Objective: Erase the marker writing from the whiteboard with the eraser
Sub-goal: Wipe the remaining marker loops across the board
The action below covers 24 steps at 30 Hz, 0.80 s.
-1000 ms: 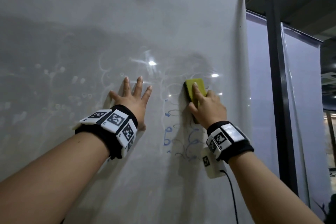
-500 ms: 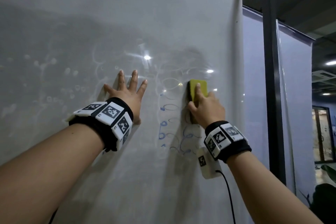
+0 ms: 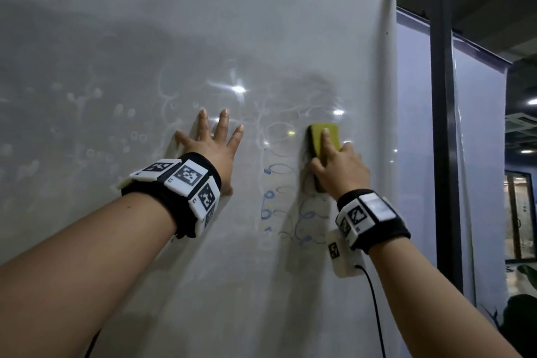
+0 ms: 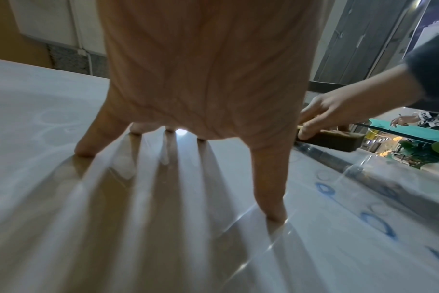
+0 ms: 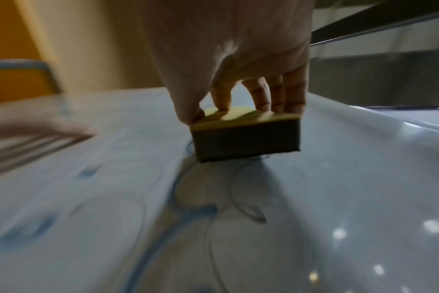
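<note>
The whiteboard (image 3: 203,23) fills the head view, smeared grey with faint wiped loops. Blue marker writing (image 3: 305,221) is left below my right hand; more blue loops (image 4: 373,222) and a blue stroke (image 5: 198,210) show in the wrist views. My right hand (image 3: 337,168) grips the yellow eraser (image 3: 328,136) and presses its dark pad side flat against the board, just above the blue writing. The eraser (image 5: 243,136) has fingers and thumb curled over its yellow back. My left hand (image 3: 215,145) lies flat on the board left of the eraser, fingers (image 4: 268,178) spread and straight.
The board's right edge (image 3: 390,125) lies just right of the eraser. Beyond it hang a pale blue screen (image 3: 418,139) and a dark vertical post (image 3: 444,125). A black cable (image 3: 374,308) hangs from my right wrist device.
The eraser and my right hand have slid a little down the board toward the blue writing. My left hand stays flat in the same place.
</note>
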{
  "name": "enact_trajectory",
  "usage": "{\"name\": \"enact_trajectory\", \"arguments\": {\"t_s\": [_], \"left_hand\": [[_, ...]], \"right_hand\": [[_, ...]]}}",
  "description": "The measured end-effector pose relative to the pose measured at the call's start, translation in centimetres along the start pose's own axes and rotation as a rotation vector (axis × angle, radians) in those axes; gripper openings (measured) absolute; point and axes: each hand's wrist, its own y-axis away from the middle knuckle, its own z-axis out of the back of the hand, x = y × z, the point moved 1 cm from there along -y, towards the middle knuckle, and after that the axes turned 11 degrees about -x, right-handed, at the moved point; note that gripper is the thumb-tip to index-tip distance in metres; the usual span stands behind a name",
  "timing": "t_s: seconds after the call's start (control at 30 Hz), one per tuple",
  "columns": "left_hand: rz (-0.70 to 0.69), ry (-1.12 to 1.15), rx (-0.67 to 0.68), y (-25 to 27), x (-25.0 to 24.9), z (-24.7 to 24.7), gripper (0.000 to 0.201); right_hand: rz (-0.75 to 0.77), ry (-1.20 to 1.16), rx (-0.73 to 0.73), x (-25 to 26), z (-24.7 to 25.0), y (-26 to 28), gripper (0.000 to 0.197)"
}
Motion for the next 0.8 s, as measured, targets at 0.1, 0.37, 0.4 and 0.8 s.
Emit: {"name": "enact_trajectory", "arguments": {"t_s": [0.1, 0.37, 0.4, 0.8], "left_hand": [[-0.006, -0.006, 0.001, 0.1, 0.1, -0.1, 0.119], [0.000, -0.002, -0.004, 0.2, 0.1, 0.0, 0.118], [0.000, 0.000, -0.004, 0.2, 0.0, 0.0, 0.118], [-0.002, 0.009, -0.010, 0.0, 0.0, -0.2, 0.118]], "right_hand": [[-0.138, -0.063, 0.014, 0.1, 0.1, -0.4, 0.066], [-0.144, -0.040, 0.009, -0.3, -0.9, 1.6, 0.066], [-0.149, -0.057, 0.013, 0.3, -1.0, 1.9, 0.067], [0.029, -0.025, 0.035, 0.3, -1.6, 3.9, 0.067]]}}
